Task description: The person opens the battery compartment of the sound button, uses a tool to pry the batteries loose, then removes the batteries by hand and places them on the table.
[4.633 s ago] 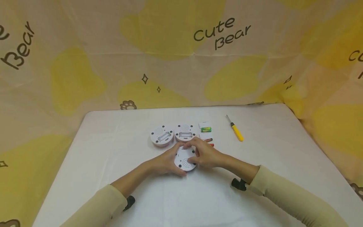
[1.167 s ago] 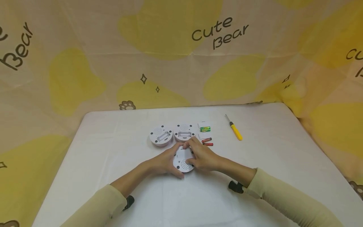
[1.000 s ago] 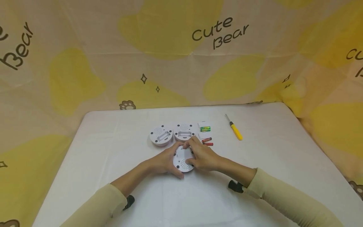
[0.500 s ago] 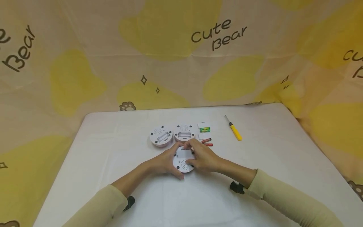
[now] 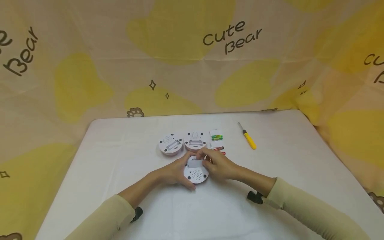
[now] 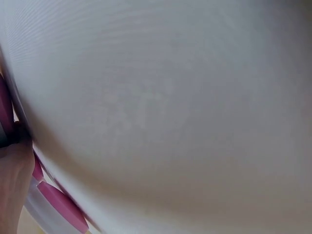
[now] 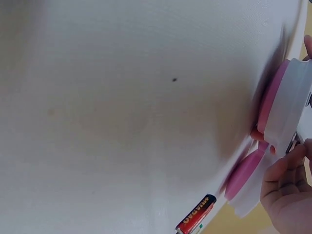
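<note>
A round white battery-powered device [image 5: 197,175], with speaker holes and dark feet, lies face down on the table. Its pink underside shows in the right wrist view. My left hand [image 5: 175,170] grips the device's left edge, thumb in front and fingers behind. My right hand [image 5: 220,165] has curled fingers at the far right of the device, with thumb and forefinger pinching its battery cover [image 5: 195,163]. The cover looks raised from the surface; the fingers hide its right end. In the right wrist view those fingers [image 7: 287,170] are at the device's edge.
Behind stand two similar devices, left [image 5: 170,143] and right [image 5: 195,138], with bare battery bays. To their right lie loose white covers [image 5: 215,144], green batteries [image 5: 217,137] and red batteries [image 7: 197,214]. A yellow-handled screwdriver [image 5: 249,140] lies farther right.
My right thumb has moved off the speaker holes up to the battery cover, which now looks lifted. The right hand has shifted slightly right. My left hand keeps its grip.
</note>
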`<action>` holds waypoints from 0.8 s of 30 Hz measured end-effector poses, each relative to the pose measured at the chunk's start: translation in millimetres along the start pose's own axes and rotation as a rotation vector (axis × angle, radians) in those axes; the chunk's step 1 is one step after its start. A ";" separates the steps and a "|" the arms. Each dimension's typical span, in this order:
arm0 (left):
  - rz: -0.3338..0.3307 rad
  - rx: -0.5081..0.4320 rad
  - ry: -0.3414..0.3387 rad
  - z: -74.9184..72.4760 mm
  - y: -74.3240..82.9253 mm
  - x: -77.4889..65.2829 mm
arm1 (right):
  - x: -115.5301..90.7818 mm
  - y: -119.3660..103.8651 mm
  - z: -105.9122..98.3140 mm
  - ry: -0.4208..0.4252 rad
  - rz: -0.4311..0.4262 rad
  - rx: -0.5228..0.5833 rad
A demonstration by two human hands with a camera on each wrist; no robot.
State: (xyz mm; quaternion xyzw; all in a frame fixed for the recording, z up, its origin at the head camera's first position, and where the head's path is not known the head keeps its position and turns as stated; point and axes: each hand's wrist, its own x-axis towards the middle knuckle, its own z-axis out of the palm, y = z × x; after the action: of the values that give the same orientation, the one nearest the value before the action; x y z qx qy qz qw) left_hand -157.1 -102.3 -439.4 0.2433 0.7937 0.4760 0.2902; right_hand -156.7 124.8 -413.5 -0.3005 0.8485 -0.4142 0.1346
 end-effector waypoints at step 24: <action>-0.085 0.020 0.008 0.8 0.5 -1.6 | -24.9 28.4 -44.9 0.095 0.161 -0.014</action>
State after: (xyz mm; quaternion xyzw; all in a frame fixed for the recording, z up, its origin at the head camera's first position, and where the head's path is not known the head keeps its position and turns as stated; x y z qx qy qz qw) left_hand -155.4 -102.6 -438.8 0.2104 0.8093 0.4561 0.3044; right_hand -169.9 181.7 -408.4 -0.2123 0.8782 -0.4100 0.1252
